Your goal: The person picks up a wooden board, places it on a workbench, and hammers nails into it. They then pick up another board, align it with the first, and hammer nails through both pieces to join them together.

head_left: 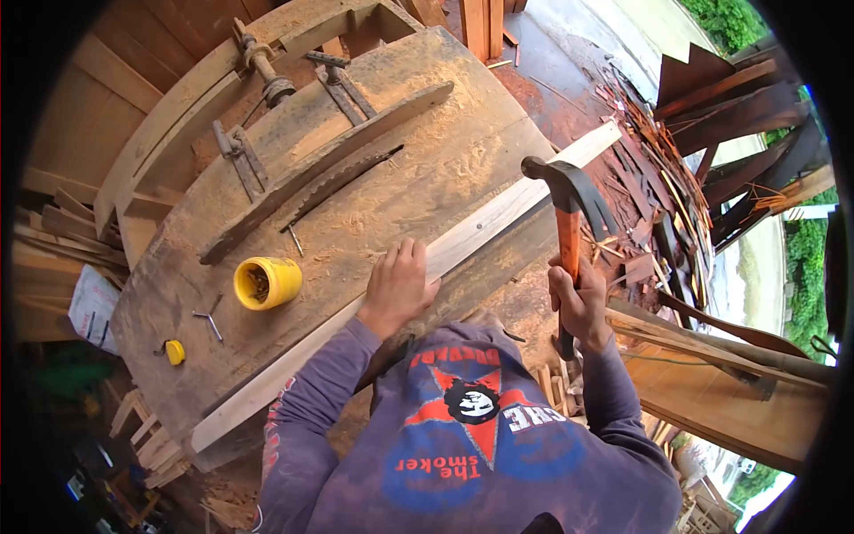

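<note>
My right hand (583,303) is closed around the handle of a claw hammer (567,222), raised over the near side of the workbench. The hammer has a dark metal head and an orange and black handle. A long pale wooden strip (463,242) lies along the bench's near edge. My left hand (398,287) grips this strip near its middle, fingers over the top and thumb to the right. A small dark nail head or hole (479,226) shows in the strip, right of my left hand. Part of the strip is hidden under my left hand and forearm.
On the workbench (427,169) stand a yellow tub (268,283) of nails, a yellow cap (175,352) and loose nails (210,322). Behind them lie a curved board (329,165) and metal clamps (242,160). Scrap wood (640,178) is piled at right.
</note>
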Motion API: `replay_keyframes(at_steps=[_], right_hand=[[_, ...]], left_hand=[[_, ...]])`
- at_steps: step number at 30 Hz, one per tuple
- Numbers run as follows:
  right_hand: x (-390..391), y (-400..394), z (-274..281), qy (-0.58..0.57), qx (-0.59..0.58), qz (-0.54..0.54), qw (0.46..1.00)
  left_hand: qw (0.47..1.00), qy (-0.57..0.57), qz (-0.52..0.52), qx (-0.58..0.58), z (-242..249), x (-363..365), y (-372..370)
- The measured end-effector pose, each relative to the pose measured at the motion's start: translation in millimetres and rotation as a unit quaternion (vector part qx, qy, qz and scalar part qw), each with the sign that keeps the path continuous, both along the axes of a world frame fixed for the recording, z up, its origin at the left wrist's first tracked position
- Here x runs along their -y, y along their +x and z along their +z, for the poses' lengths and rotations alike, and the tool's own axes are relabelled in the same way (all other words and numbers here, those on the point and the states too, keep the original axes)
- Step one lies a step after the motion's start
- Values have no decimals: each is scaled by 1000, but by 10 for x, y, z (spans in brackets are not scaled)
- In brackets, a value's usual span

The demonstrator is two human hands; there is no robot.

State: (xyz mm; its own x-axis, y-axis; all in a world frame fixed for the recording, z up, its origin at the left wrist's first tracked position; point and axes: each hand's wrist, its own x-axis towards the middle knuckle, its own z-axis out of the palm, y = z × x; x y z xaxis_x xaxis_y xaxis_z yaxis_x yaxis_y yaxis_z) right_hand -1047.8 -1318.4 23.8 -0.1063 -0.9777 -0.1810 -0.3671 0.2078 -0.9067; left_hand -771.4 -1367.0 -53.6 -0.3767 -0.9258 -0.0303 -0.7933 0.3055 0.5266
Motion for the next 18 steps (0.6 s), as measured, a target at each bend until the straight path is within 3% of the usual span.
replay_keyframes(at_steps=[2, 3, 7, 10, 12, 14, 15, 16, 17, 18], right_hand=[[-113, 65, 64, -40, 3, -6, 999], [-164, 24, -13, -49, -76, 26, 996], [-373, 160, -263, 33, -183, 64, 981], [-403, 129, -348, -28, -215, 24, 976], [-285, 71, -60, -2, -146, -21, 989], [-189, 87, 372, -111, -50, -40, 992], [-136, 127, 539, -225, 3, -64, 972], [-113, 118, 711, -281, -21, -110, 953], [-72, 83, 894, -343, 45, -42, 937], [-31, 168, 980, -410, 91, -57, 906]], left_hand=[[1000, -16, -18, -10, -36, -24, -2], [1000, -16, -17, -18, -39, -26, -12], [999, -36, -1, -16, -24, -79, -41], [999, -43, 12, -5, -13, -93, -39], [999, -37, 8, -4, -10, -136, -35], [999, -44, 2, 4, -10, -99, -25], [999, -42, 5, 1, -9, -92, -21], [999, -41, 2, 5, -7, -94, -18], [999, -40, -1, 8, -5, -99, -21], [999, -36, 1, 5, 6, -95, -26]])
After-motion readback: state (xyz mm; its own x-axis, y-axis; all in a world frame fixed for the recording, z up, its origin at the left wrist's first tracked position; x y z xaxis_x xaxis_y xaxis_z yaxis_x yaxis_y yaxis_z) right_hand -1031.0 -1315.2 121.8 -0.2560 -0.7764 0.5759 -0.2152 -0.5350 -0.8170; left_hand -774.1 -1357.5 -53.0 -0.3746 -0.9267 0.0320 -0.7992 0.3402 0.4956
